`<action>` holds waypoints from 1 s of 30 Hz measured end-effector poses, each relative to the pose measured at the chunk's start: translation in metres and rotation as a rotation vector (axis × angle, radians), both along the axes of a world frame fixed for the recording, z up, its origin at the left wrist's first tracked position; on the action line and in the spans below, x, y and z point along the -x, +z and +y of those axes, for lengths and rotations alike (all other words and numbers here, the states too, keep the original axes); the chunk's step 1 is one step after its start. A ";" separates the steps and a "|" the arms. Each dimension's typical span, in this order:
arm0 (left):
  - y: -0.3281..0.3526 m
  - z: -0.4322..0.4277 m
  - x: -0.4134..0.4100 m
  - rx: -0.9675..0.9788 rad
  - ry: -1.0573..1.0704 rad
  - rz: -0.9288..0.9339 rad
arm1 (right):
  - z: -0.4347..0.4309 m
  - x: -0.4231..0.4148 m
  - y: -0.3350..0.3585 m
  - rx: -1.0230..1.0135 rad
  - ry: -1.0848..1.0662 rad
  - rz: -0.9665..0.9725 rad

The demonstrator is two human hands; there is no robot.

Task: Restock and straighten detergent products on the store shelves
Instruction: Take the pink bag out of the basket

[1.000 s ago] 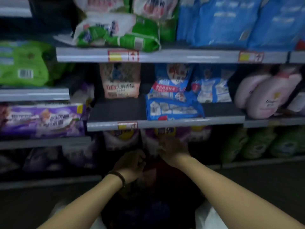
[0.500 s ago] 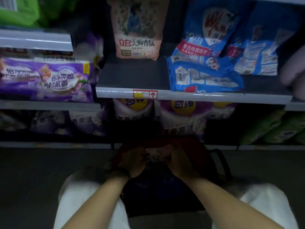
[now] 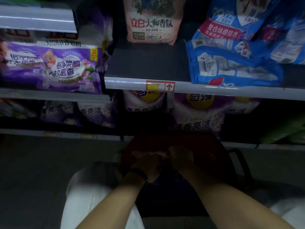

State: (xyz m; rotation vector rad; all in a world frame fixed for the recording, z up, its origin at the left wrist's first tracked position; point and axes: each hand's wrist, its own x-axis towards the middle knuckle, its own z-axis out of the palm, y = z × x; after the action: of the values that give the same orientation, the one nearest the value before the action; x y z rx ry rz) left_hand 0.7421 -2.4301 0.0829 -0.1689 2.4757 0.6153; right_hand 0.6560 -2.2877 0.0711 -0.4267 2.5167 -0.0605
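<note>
Shelves (image 3: 198, 90) loom closer; both hands (image 3: 163, 162) meet low in shadow, grip indiscernible, above gray floor (image 3: 41, 162).

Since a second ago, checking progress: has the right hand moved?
Yes. The right hand dropped from the lower shelf's purple bags down into the red basket.

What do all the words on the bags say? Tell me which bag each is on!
"立白 大师香氛": pink bag, middle shelf.
"复合除菌技术": red band on the blue bag.
"倍净柔顺 持久留香": purple bag lying at left.
"香亮洁": purple bags on the lower shelf.
Shelf price tag: an up arrow only; its print is too small.
Other small print: blurred.
</note>
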 end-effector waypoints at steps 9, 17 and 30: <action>0.010 0.006 -0.020 -0.080 -0.017 -0.091 | 0.016 -0.027 0.023 0.063 0.070 0.092; 0.052 0.025 -0.047 -0.326 0.108 -0.085 | 0.027 -0.023 0.109 0.274 0.004 0.203; 0.118 0.101 -0.065 -0.459 0.827 0.589 | 0.008 -0.050 0.297 0.706 -0.069 0.379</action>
State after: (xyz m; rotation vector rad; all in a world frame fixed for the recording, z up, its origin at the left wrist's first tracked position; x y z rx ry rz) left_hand 0.8066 -2.3290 0.2013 -0.9698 2.6460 1.7638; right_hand 0.7060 -2.2797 0.3682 -0.6726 2.8211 -0.9986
